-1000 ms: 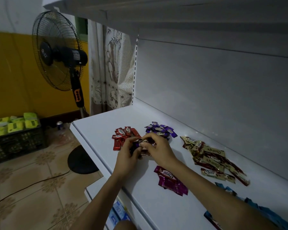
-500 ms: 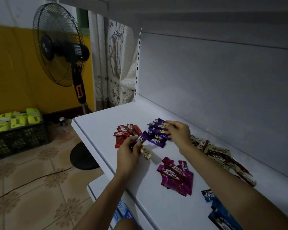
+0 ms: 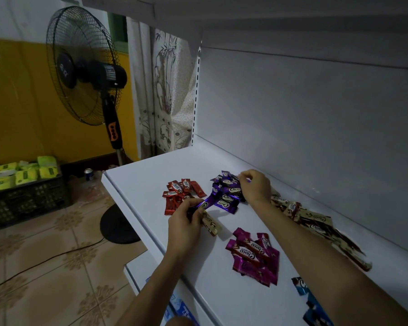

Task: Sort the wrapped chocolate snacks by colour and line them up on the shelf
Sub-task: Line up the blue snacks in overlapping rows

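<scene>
Wrapped chocolate snacks lie in colour piles on the white shelf (image 3: 151, 175): red (image 3: 178, 192) at the far left, purple (image 3: 226, 194) beside it, magenta (image 3: 254, 257) nearer me, gold and brown (image 3: 316, 227) along the back wall, blue (image 3: 311, 302) at the bottom right. My left hand (image 3: 185, 228) grips a gold snack (image 3: 210, 223) and a purple one together. My right hand (image 3: 254, 187) rests on the purple pile with fingers curled at its far edge, pinching a wrapper there.
A black standing fan (image 3: 80, 67) stands on the tiled floor left of the shelf. A dark crate of yellow-green packs (image 3: 21, 175) sits at the far left, a can (image 3: 88, 174) nearby. A lower shelf edge (image 3: 137, 269) juts out below.
My right hand left my left hand and moved back and right onto the purple pile. My left hand stayed near the red pile, still holding snacks.
</scene>
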{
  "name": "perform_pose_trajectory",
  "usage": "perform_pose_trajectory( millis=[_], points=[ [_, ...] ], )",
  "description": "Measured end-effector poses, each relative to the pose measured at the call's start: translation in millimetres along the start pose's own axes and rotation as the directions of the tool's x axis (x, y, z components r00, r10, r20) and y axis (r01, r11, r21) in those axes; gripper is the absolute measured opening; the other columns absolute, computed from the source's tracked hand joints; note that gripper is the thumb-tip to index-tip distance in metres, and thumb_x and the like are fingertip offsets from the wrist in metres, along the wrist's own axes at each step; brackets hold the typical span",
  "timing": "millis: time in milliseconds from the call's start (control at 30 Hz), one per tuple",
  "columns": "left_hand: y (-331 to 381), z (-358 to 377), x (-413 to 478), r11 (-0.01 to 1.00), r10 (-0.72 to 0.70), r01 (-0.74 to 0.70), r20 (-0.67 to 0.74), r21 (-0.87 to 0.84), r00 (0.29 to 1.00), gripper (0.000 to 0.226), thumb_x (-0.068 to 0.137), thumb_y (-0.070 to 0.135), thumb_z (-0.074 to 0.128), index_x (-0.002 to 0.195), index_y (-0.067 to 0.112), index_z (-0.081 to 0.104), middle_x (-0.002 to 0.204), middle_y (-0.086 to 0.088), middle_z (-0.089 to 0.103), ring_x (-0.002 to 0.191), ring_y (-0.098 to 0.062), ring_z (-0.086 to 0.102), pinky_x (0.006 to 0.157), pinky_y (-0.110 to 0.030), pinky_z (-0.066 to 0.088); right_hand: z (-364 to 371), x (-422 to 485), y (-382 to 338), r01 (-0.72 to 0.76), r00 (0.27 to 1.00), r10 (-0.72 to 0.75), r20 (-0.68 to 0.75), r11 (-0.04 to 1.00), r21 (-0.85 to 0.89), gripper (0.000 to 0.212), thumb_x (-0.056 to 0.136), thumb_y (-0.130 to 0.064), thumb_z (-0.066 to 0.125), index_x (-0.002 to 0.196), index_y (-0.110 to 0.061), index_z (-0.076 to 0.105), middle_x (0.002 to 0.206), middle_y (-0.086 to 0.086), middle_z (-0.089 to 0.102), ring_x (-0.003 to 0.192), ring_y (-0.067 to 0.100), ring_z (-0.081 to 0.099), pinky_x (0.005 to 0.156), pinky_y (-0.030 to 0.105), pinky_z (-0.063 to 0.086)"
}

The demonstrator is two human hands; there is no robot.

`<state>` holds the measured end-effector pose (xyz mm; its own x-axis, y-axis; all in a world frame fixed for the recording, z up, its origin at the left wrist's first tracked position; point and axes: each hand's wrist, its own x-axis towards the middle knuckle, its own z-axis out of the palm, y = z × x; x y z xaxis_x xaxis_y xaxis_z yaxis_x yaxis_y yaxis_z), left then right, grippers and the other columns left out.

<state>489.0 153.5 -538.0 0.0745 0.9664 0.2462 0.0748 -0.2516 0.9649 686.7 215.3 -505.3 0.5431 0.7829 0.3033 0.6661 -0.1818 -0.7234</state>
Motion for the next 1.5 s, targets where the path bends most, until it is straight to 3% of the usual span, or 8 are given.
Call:
perform_pose_trajectory(
  millis=[233, 500, 700, 867, 1033, 1233, 1333, 1500],
  points=[
    [5.6, -2.1, -4.0, 0.999, 0.017, -0.017, 0.025, 0.030, 1.000, 0.019, 0.095, 0.007, 0.054, 0.106, 0.019, 0.064, 0.097, 0.004, 0.067, 0.091, -0.014, 0.063, 0.083, -0.036, 0.055, -5.7, -75.6, -30.4, 0.138, 0.916, -0.265, 0.300, 0.913, 0.384, 0.025, 0.085, -0.040, 0.065, 0.096, -0.018, 0.070, 0.087, -0.009, 0.069, 0.083, -0.003, 0.063, 0.071, 0.011, 0.049],
    [11.0, -6.6, -10.1, 0.999, -0.017, 0.018, 0.037, -0.031, 0.999, 0.029, 0.094, 0.005, 0.056, 0.114, 0.026, 0.058, 0.107, 0.008, 0.064, 0.104, -0.010, 0.061, 0.092, -0.036, 0.053, -26.5, -81.0, -28.9, 0.131, 0.870, -0.278, 0.408, 0.927, 0.352, 0.013, 0.088, -0.016, 0.065, 0.099, -0.014, 0.071, 0.079, -0.003, 0.069, 0.072, 0.007, 0.064, 0.065, 0.016, 0.049],
    [8.9, -5.9, -4.7, 0.995, -0.067, 0.068, 0.014, -0.075, 0.998, 0.022, 0.094, 0.007, 0.056, 0.110, 0.023, 0.059, 0.094, -0.001, 0.067, 0.094, -0.016, 0.065, 0.089, -0.042, 0.055, -29.1, -38.1, -9.4, 0.013, 0.997, -0.029, 0.067, 0.974, 0.226, 0.020, 0.089, -0.019, 0.061, 0.094, -0.003, 0.073, 0.085, 0.014, 0.072, 0.079, 0.028, 0.067, 0.071, 0.041, 0.057],
    [6.8, -4.5, -4.4, 0.993, -0.082, 0.082, -0.002, -0.089, 0.997, 0.021, 0.094, 0.008, 0.057, 0.113, 0.012, 0.062, 0.094, -0.004, 0.067, 0.096, -0.021, 0.064, 0.091, -0.041, 0.053, -15.1, -9.6, -5.7, 0.170, 0.982, -0.176, -0.068, 0.982, -0.087, 0.024, 0.093, -0.026, 0.055, 0.099, -0.012, 0.073, 0.090, 0.004, 0.071, 0.075, 0.018, 0.064, 0.060, 0.028, 0.052],
    [8.1, -5.5, -2.3, 0.989, -0.081, 0.081, 0.006, -0.127, 0.997, 0.020, 0.093, 0.005, 0.058, 0.110, 0.014, 0.063, 0.094, -0.003, 0.068, 0.094, -0.018, 0.065, 0.089, -0.042, 0.055, -0.7, 4.4, 5.9, 0.284, 0.948, -0.212, 0.238, 0.902, -0.326, 0.034, 0.097, -0.034, 0.045, 0.088, -0.012, 0.070, 0.090, 0.008, 0.063, 0.077, 0.025, 0.061, 0.063, 0.034, 0.047],
    [3.2, -6.1, -3.5, 0.987, -0.054, 0.058, 0.026, -0.148, 0.998, 0.017, 0.091, 0.004, 0.060, 0.104, 0.016, 0.062, 0.086, -0.003, 0.067, 0.086, -0.018, 0.067, 0.081, -0.037, 0.057, -17.7, -36.1, -10.7, 0.341, 0.919, -0.317, 0.235, 0.937, -0.069, 0.035, 0.096, -0.046, 0.042, 0.104, -0.021, 0.065, 0.095, -0.001, 0.064, 0.085, 0.015, 0.060, 0.074, 0.035, 0.052],
    [4.8, -6.8, -0.9, 0.980, -0.064, 0.065, 0.012, -0.188, 0.998, 0.014, 0.090, 0.000, 0.060, 0.099, 0.010, 0.061, 0.085, -0.006, 0.066, 0.082, -0.021, 0.067, 0.072, -0.030, 0.057, -27.2, -81.9, -34.0, 0.243, 0.836, -0.306, 0.456, 0.951, 0.192, 0.055, 0.075, -0.073, 0.051, 0.111, -0.033, 0.062, 0.085, -0.009, 0.068, 0.079, 0.004, 0.064, 0.074, 0.031, 0.056],
    [13.4, -19.0, -1.7, 0.927, -0.174, 0.184, 0.058, -0.327, 0.983, 0.012, 0.093, 0.005, 0.057, 0.095, 0.013, 0.066, 0.085, -0.006, 0.071, 0.073, -0.014, 0.070, 0.058, -0.019, 0.053, -27.0, -121.6, -46.1, 0.246, 0.773, -0.324, 0.545, 0.945, 0.213, 0.051, 0.083, -0.024, 0.068, 0.129, -0.036, 0.051, 0.077, -0.012, 0.061, 0.067, 0.001, 0.057, 0.060, 0.021, 0.048]
  ],
)
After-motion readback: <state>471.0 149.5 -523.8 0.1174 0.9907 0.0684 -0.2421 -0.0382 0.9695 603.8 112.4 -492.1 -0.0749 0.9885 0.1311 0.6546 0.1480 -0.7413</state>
